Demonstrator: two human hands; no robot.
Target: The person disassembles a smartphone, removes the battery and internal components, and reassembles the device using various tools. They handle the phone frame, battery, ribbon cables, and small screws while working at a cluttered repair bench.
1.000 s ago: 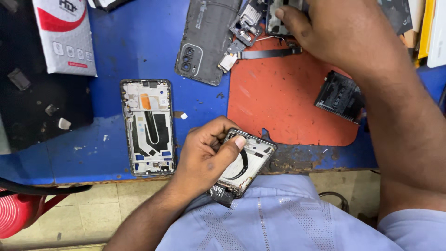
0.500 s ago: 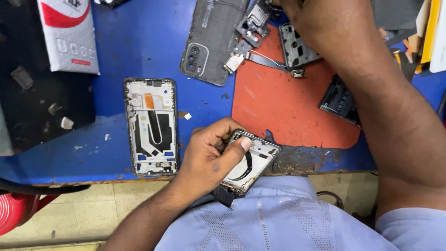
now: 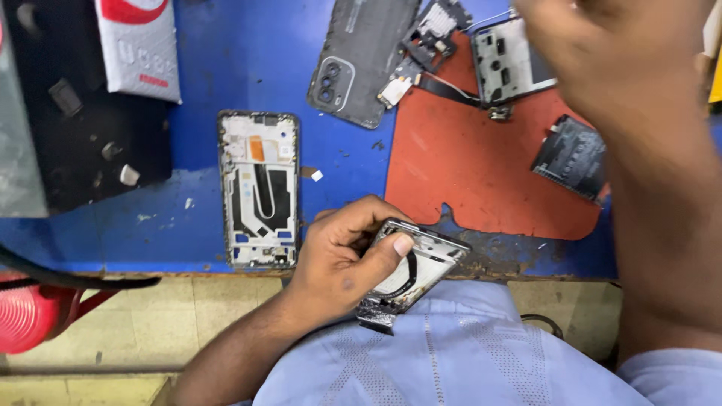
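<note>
right hand (image 3: 602, 53) blurred, fingers cut off

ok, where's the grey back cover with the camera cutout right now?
In the head view the grey back cover lies flat on the blue table at top centre, just left of the red mat, above and right of the open phone frame.

place: phone repair workshop — blue bench (image 3: 188, 218); opened phone frame (image 3: 258, 189); grey back cover (image 3: 361, 56); red mat (image 3: 481, 173)

tabletop (image 3: 226, 68): blue paint, scuffed, worn at the edge
mat (image 3: 466, 173): matt red rubber, ragged
back cover (image 3: 361, 53): grey matt plastic
phone frame (image 3: 259, 188): dull metal, white plastic
</note>
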